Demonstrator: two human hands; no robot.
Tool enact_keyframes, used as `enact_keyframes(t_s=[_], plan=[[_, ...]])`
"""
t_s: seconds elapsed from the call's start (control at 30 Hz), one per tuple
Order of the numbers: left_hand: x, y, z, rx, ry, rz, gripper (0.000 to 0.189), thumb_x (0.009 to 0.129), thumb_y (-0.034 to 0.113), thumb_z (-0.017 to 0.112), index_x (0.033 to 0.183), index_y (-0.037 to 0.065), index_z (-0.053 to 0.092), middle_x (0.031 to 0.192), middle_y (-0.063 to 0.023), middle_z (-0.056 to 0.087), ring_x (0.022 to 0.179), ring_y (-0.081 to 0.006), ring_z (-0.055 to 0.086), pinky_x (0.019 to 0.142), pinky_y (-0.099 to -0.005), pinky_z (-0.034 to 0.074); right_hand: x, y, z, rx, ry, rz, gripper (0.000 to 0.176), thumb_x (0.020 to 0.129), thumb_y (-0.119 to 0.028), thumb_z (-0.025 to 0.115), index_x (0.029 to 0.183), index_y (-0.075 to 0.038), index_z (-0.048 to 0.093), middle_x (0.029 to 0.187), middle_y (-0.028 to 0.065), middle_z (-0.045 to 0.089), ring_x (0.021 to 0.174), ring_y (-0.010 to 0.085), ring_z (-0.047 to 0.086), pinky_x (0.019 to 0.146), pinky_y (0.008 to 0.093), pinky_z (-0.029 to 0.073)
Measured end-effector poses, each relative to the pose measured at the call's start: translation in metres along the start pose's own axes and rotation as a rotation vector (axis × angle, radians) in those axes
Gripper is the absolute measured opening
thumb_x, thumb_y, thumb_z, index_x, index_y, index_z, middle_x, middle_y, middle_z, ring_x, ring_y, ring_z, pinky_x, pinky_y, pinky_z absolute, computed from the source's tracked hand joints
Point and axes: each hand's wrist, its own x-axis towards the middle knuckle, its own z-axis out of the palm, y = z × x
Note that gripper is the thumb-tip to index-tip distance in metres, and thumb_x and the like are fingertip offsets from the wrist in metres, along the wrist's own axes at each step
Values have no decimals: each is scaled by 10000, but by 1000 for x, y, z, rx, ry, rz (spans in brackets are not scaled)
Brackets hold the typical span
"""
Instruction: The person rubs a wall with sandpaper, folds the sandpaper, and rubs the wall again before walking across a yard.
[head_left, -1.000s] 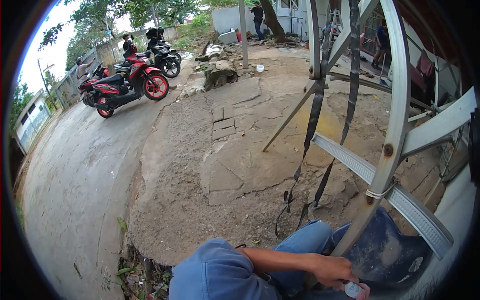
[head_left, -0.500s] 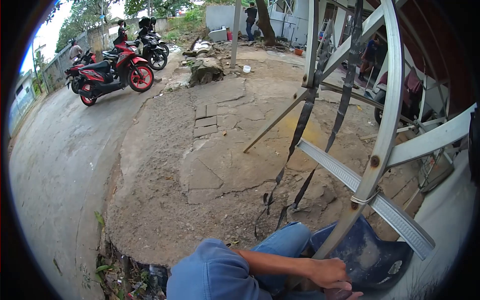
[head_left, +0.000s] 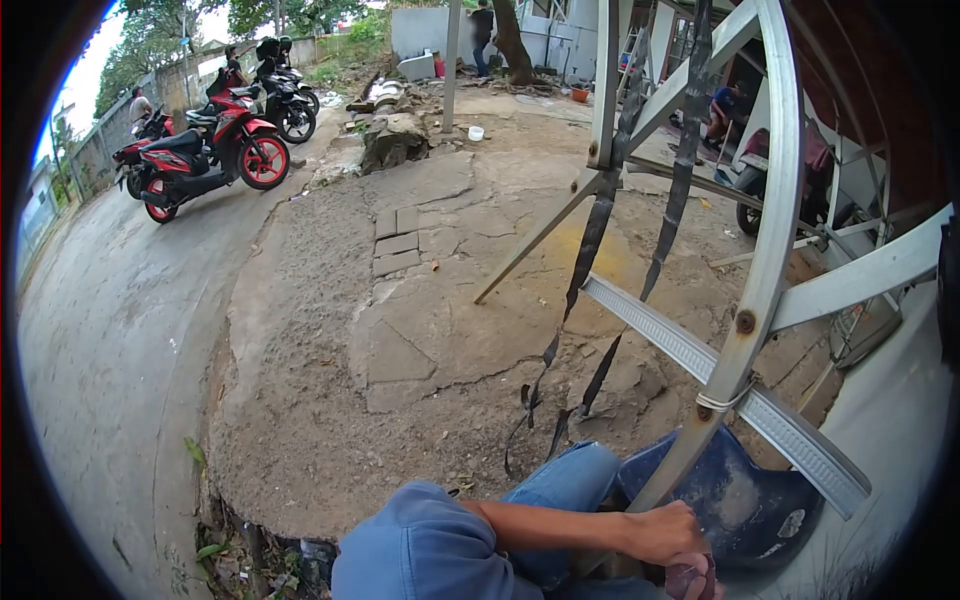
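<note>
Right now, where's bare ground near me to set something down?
The cracked concrete between the hanging straps and the road is bare. It is crowded by your left hand: frame leg, blue plastic seat, your knee.

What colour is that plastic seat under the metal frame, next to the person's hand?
The seat is dark blue, smudged with pale dust. The head view shows it, at lower right.

The left arm (head_left: 560,520) is stretching to the foot of the metal strut (head_left: 735,330), the left hand (head_left: 665,530) curling there. The right hand (head_left: 690,578) is peeking in beneath, mostly cut off.
</note>
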Motion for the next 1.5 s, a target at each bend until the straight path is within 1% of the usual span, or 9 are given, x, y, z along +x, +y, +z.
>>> enact_keyframes(t_s=[0.37,0.43,0.5,0.6,0.73,1.03,1.23,1.4,1.5], plan=[[-15,-4,11,-141,31,-41,451,920,367,483,650,16,572,565,-162,543,571,-378,532,524,-445,393,1,16,1,-227,83,-229,312,844,-186,694,642,43,630,554,82,616,439,127,554,414,245,449],[-13,-3,4,-436,-40,-235,376,910,300,518,691,14,625,531,-142,521,563,-356,536,519,-433,386,4,4,3,-259,97,-255,312,844,-189,693,644,44,637,553,81,618,437,125,556,413,244,449],[-3,5,-13,-379,-96,-221,351,928,290,501,773,12,649,569,-122,548,572,-334,558,523,-407,409,10,-18,8,-316,-58,-414,317,839,-224,699,660,37,678,509,54,604,394,113,531,397,236,442],[-5,7,-5,-342,-72,-174,300,911,267,530,884,6,676,674,-136,598,631,-319,588,558,-382,445,-12,68,-33,-511,29,-578,303,844,-235,693,735,48,691,595,98,646,466,154,580,446,257,473],[-5,16,-11,-434,-114,-143,322,880,268,568,965,-31,651,885,-215,630,786,-358,612,663,-391,486,-13,74,-24,-498,74,-539,333,882,-294,625,844,31,685,692,120,662,523,153,587,460,280,456],[-11,17,6,-263,-113,-256,359,968,299,402,1034,-36,516,797,-233,612,791,-382,610,691,-452,467,-11,30,23,-388,57,-352,347,894,-306,626,894,36,681,710,130,664,556,155,595,500,279,486],[-13,9,6,-173,-2,-363,332,947,326,461,946,-4,505,715,-176,607,657,-388,600,600,-453,463,-13,-5,22,84,-361,155,281,914,-173,605,1056,67,635,875,184,674,771,169,631,656,297,524],[-14,8,13,-171,40,-343,345,925,343,507,867,3,516,661,-168,593,615,-376,595,562,-441,455,-13,25,2,-339,-486,-558,255,946,-107,522,1103,63,628,993,219,662,857,204,648,722,255,509],[-13,10,9,-198,25,-356,362,926,343,512,811,0,518,603,-165,571,583,-373,586,541,-430,448,-14,57,-11,-249,-534,-536,222,940,-86,507,1007,53,667,973,203,666,822,196,650,703,251,504]])
